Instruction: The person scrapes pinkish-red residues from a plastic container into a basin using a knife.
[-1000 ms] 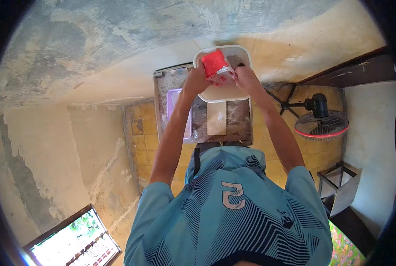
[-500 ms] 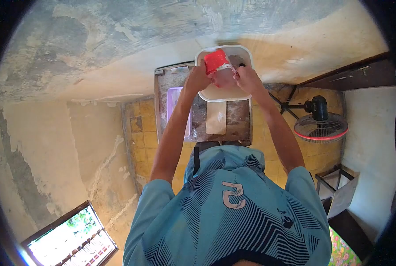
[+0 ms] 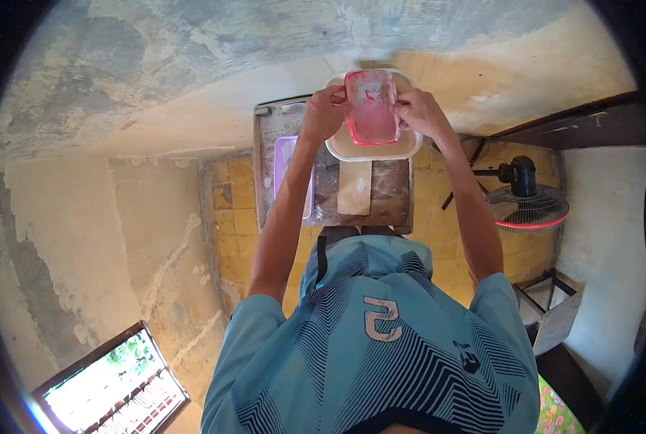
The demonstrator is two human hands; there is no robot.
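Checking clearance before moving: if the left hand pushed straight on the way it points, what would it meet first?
The red container, whose edge the left hand grips. Beyond and below it sits the white basin, though depth is hard to judge here.

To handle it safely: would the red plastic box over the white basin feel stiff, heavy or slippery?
The red plastic box looks thin and translucent, so probably light and slightly flexible. Pale smears inside suggest it may be slippery; left hand and right hand clamp its sides.
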